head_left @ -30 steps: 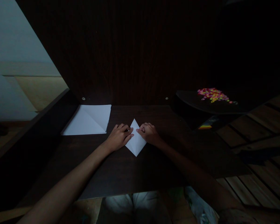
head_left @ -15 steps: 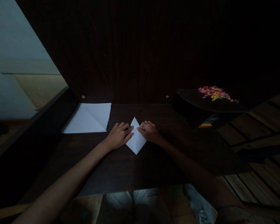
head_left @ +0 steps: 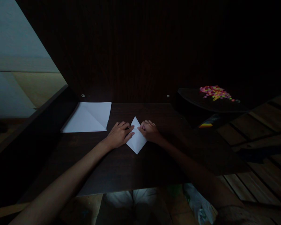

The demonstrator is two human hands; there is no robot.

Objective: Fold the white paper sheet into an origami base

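Observation:
A small white folded paper [head_left: 137, 142] lies diamond-shaped on the dark desk, one corner pointing away from me and one towards me. At its left edge my left hand [head_left: 119, 134] grips it, with the thumb and a fingertip on the paper's face. My right hand [head_left: 150, 131] has its fingers curled at the upper right edge and its thumb pressed on top. Both side corners of the paper are partly covered by the hands. What the curled right fingers do beneath the edge is hidden.
A stack of white paper sheets [head_left: 89, 117] lies at the desk's back left, beside a raised side board [head_left: 37, 115]. A pile of small colourful pieces [head_left: 216, 93] sits on a corner shelf [head_left: 189, 96] at the right. The dark back panel [head_left: 131, 56] rises behind the desk.
The view has shifted very slightly. Both hands stay on the folded paper in nearly the same positions.

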